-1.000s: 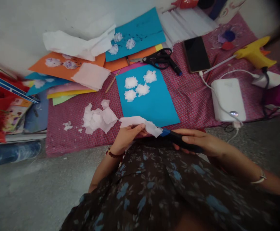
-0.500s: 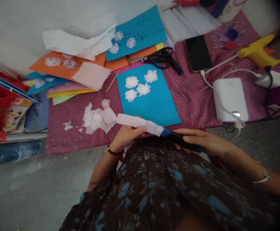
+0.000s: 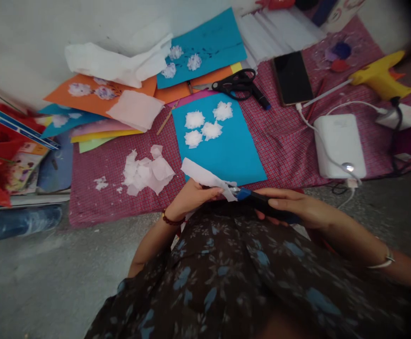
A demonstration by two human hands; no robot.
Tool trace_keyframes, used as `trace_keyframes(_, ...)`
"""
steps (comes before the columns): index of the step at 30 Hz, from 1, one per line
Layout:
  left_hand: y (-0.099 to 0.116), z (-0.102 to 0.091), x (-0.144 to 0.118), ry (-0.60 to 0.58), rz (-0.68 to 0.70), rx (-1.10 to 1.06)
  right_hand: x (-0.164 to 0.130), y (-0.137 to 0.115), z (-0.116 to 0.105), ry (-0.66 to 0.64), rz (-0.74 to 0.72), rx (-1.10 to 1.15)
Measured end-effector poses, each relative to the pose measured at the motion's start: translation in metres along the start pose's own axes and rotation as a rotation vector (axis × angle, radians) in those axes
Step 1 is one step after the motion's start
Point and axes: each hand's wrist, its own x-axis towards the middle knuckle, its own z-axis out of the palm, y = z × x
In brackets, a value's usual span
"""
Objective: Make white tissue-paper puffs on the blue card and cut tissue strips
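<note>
White tissue strip (image 3: 205, 175): lying just in front of the person's lap, at the near edge of the blue card sheet (image 3: 222, 146), its long axis running from upper left down to lower right. Left hand (image 3: 191, 200) is pinching the strip from below, its grip clenched on the paper. Right hand (image 3: 290, 207) is clasping the dark-handled scissors (image 3: 261, 203), whose tips are pointing left and meeting the strip's lower right end. A heap of tissue scraps (image 3: 147, 172) is lying on the checked cloth (image 3: 283, 141), left of the sheet.
</note>
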Motion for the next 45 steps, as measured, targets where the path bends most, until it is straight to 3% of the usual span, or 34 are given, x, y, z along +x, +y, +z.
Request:
trace_keyframes(3, -0.001, 0.003, 0.005, -0.004, 0.023, -0.015, 0.002, -0.001, 0.003, -0.011, 0.002, 0.012)
trace_keyframes(9, -0.001, 0.017, 0.009, -0.04, -0.068, -0.077, 0.008, 0.001, 0.007, -0.003, -0.063, 0.006)
trace_keyframes(13, -0.001, 0.021, 0.008, -0.019, -0.011, -0.056, 0.007, 0.001, 0.011, 0.018, -0.102, -0.004)
trace_keyframes(19, -0.007, 0.011, 0.002, -0.139, 0.153, -0.12, 0.003, -0.002, 0.016, 0.032, -0.126, 0.018)
trace_keyframes(23, -0.003, 0.008, 0.0, 0.011, 0.241, 0.058, 0.003, -0.001, 0.015, 0.008, -0.122, 0.057)
trace_keyframes(25, 0.002, 0.009, 0.0, 0.01, 0.263, 0.17, 0.003, 0.0, 0.013, -0.001, -0.114, 0.079)
trace_keyframes(31, 0.002, 0.003, 0.002, -0.125, 0.262, 0.278, 0.001, 0.0, 0.012, -0.006, -0.052, 0.132)
trace_keyframes(40, 0.002, -0.019, -0.008, -0.14, 0.201, 0.39, -0.003, 0.004, 0.01, -0.04, -0.023, 0.159)
trace_keyframes(45, 0.0, -0.013, -0.008, -0.186, 0.207, 0.369, -0.001, 0.003, 0.01, -0.029, 0.009, 0.132)
